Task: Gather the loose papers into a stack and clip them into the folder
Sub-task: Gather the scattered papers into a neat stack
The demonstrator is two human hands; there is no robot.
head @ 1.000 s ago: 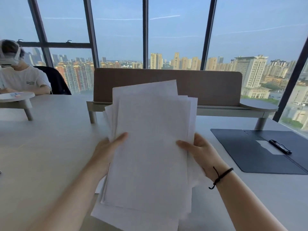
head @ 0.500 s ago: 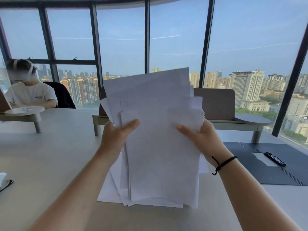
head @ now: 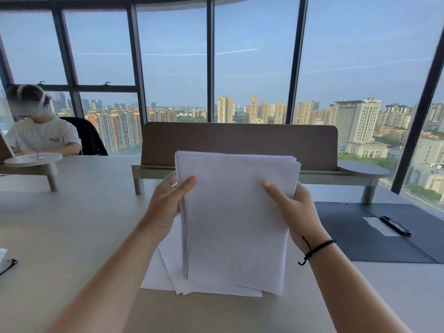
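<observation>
I see both hands clasping the papers (head: 235, 212) by the side edges — left hand (head: 165, 203) with thumb across the front sheet, right hand (head: 292, 210) likewise, fingers hidden behind. Stack stands upright on its bottom edge on the table (head: 72, 224), long axis vertical, top edge toward the windows. Lower sheets splay out unevenly at left. Folder (head: 355, 234) lies open and flat at right, well apart — a pen (head: 395, 225) rests on it.

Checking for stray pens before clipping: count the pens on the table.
1. A black pen lies on the open dark folder, right of the paper stack held in both hands. A dark object at the table's left edge is too cut off to identify.
</observation>
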